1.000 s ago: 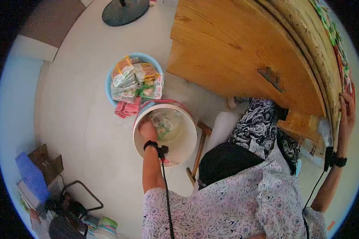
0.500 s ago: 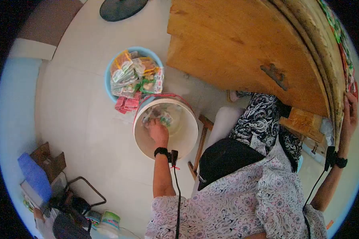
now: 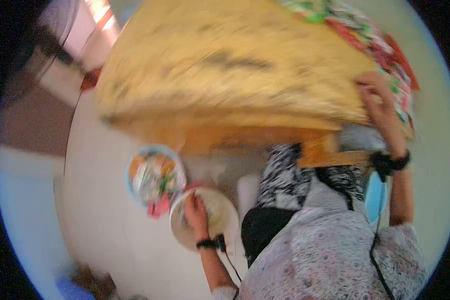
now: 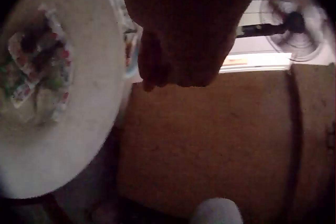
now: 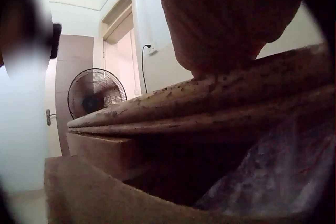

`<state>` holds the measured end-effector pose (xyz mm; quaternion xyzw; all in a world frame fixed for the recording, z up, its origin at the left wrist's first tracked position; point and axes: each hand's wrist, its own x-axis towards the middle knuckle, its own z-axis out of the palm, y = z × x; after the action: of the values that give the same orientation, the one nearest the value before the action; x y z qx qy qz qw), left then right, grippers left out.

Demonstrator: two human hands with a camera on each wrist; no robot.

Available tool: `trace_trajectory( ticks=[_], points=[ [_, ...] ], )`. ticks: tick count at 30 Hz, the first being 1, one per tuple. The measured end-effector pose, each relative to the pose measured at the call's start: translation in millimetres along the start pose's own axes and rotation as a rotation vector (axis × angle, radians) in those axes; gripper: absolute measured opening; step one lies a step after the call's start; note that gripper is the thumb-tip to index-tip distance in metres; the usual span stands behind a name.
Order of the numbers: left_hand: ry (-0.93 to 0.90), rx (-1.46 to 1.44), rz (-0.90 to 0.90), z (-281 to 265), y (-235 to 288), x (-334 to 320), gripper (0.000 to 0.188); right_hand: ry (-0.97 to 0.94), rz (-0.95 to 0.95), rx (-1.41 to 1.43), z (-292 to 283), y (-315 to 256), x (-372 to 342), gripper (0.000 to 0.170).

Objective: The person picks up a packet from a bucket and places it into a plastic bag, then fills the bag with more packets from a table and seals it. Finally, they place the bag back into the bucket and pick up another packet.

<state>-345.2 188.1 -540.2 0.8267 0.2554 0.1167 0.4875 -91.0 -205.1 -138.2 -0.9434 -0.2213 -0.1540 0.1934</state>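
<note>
In the head view my left hand (image 3: 196,217) is over the white bucket (image 3: 177,240), its fingers loosely bent. The left wrist view shows the hand (image 4: 184,35) dark, beside the bucket's rim (image 4: 100,124), with nothing visible in it. Printed plastic packets (image 4: 60,69) lie inside the bucket. At the right, my right hand (image 3: 380,107) rests on the edge of the wooden table (image 3: 225,75), near a pile of red, green and white packets (image 3: 367,42). From the right wrist, the hand (image 5: 226,29) touches the worn table edge (image 5: 168,98), its fingertips hidden.
A blue basin (image 3: 131,182) full of packets stands on the floor behind the bucket, with red packets (image 3: 158,207) at its front rim. Under the table's right end are a plastic bag (image 3: 360,137) and a blue container (image 3: 376,197). A fan (image 5: 94,95) stands beyond the table.
The head view has swung up towards the tabletop, so basin and bucket appear lower. My left hand has lifted from among the packets in the bucket. My right hand stays at the table edge.
</note>
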Motion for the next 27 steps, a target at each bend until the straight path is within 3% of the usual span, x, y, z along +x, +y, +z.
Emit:
trace_trajectory(
  ticks=[1, 3, 5, 7, 9, 11, 12, 19, 22, 27],
  points=[
    [0.044, -0.051, 0.097, -9, 38, 3, 0.028, 0.039, -0.057, 0.009, 6, -1, -2, 0.019],
    [0.030, -0.133, 0.015, -24, 74, 4, 0.024, 0.057, -0.242, 0.019, 8, -9, 0, 0.013],
    [0.173, 0.078, 0.101, -43, 152, -3, 0.019, 0.020, -0.122, 0.162, 7, -9, -9, 0.013],
    [0.275, -0.018, 0.241, -43, 153, 8, 0.017, 0.036, -0.056, 0.336, 7, -8, -17, 0.012],
    [0.359, -0.048, 0.434, -45, 175, 24, 0.016, 0.033, -0.086, 0.429, 12, 6, -25, 0.013],
    [0.429, -0.022, 0.668, -67, 239, 36, 0.016, 0.031, -0.134, 0.469, -4, 5, -14, 0.014],
    [0.433, -0.087, 0.696, -67, 245, 40, 0.017, 0.030, -0.158, 0.479, -2, 5, -18, 0.015],
    [0.208, -0.028, 1.057, -58, 383, 46, 0.021, -0.004, -0.214, 0.536, -29, 7, -38, 0.019],
    [-0.049, 0.095, 1.101, -42, 445, 31, 0.024, 0.173, -0.145, 0.538, -48, 19, -53, 0.019],
    [-0.201, 0.155, 1.269, 12, 489, -6, 0.025, 0.488, 0.192, 0.605, -78, 60, -83, 0.016]
  ],
)
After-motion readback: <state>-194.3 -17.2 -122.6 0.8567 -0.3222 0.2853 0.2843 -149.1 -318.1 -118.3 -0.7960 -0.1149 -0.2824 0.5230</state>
